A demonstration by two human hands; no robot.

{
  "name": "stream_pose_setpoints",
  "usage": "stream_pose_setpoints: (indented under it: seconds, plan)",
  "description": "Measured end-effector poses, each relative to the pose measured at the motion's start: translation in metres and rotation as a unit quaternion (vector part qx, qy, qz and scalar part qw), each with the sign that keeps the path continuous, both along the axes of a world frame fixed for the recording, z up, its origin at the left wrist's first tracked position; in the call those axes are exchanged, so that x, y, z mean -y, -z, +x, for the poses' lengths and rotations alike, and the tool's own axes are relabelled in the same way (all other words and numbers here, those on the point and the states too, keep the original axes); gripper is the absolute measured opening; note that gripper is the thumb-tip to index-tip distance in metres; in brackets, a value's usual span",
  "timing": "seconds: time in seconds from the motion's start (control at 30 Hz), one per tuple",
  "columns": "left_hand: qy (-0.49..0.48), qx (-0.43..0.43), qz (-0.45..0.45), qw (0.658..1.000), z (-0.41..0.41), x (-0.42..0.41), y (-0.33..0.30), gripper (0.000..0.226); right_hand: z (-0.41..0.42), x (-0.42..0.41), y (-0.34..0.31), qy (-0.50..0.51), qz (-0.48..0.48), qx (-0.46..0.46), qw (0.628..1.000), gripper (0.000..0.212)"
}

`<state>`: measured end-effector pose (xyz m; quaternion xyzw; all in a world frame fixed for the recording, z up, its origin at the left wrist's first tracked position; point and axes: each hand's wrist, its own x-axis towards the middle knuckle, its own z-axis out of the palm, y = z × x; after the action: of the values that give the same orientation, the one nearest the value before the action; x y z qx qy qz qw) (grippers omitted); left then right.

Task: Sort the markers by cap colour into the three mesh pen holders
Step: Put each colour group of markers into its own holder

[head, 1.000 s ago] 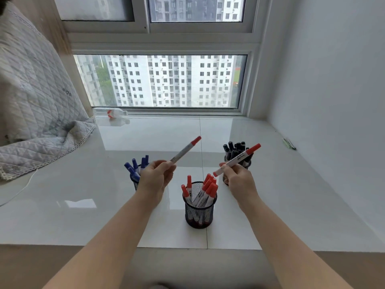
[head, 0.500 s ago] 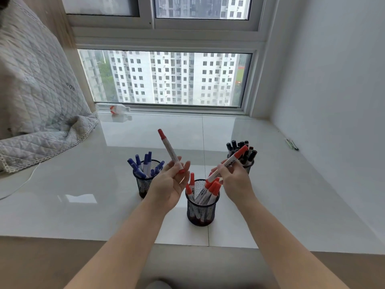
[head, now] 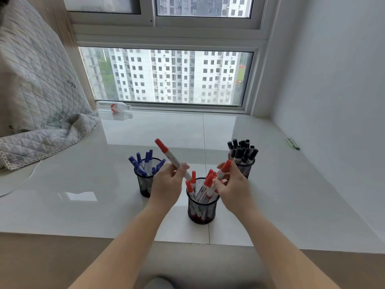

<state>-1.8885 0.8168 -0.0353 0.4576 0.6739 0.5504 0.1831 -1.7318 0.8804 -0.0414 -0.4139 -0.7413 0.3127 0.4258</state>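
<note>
Three black mesh holders stand on the white sill. The left holder (head: 145,185) has blue-capped markers, the middle holder (head: 201,211) red-capped ones, the right holder (head: 246,168) black-capped ones. My left hand (head: 167,184) pinches a red-capped marker (head: 168,156) tilted up to the left, its lower end over the middle holder's rim. My right hand (head: 233,187) holds a second red-capped marker (head: 223,169) by its barrel, its lower end down among the red markers in the middle holder.
A quilted blanket (head: 39,97) lies at the left with a white cable (head: 20,182) beside it. A plastic bottle (head: 113,106) lies by the window. A small green item (head: 292,142) rests near the right wall.
Both hands have dropped toward the middle holder. The left marker swung from pointing up-right to up-left, and the right marker went lower into the red markers.
</note>
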Motion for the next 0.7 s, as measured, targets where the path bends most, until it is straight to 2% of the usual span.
stream_pose_setpoints:
  seconds: [0.17, 0.3, 0.37, 0.5, 0.57, 0.63, 0.7]
  plan:
    - [-0.002, -0.111, 0.031, 0.993, 0.008, 0.003, 0.002, 0.008, -0.004, 0.0, 0.01, -0.002, 0.028, 0.006, 1.0, 0.041]
    - [-0.026, -0.136, 0.033, 0.99, 0.009, 0.004, 0.003, 0.036, -0.005, 0.002, 0.016, 0.018, 0.06, 0.005, 0.998, 0.068]
    - [-0.028, -0.13, 0.035, 0.99, 0.009, 0.004, 0.003, 0.057, -0.006, 0.002, 0.016, 0.015, 0.088, 0.018, 0.996, 0.065]
    - [-0.011, -0.106, 0.055, 0.993, 0.008, 0.004, 0.002, 0.096, -0.008, 0.0, 0.019, -0.002, 0.113, 0.02, 0.993, 0.038]
    - [-0.007, -0.111, 0.062, 0.992, 0.008, 0.006, 0.002, 0.113, -0.008, -0.001, 0.02, 0.007, 0.11, 0.014, 0.994, 0.033]
    - [0.0, -0.121, 0.067, 0.99, 0.008, 0.006, 0.002, 0.118, -0.008, -0.003, 0.022, 0.016, 0.125, 0.019, 0.992, 0.03]
    - [0.001, -0.135, 0.075, 0.988, 0.008, 0.006, 0.003, 0.112, -0.007, -0.004, 0.026, 0.022, 0.153, 0.05, 0.987, 0.026]
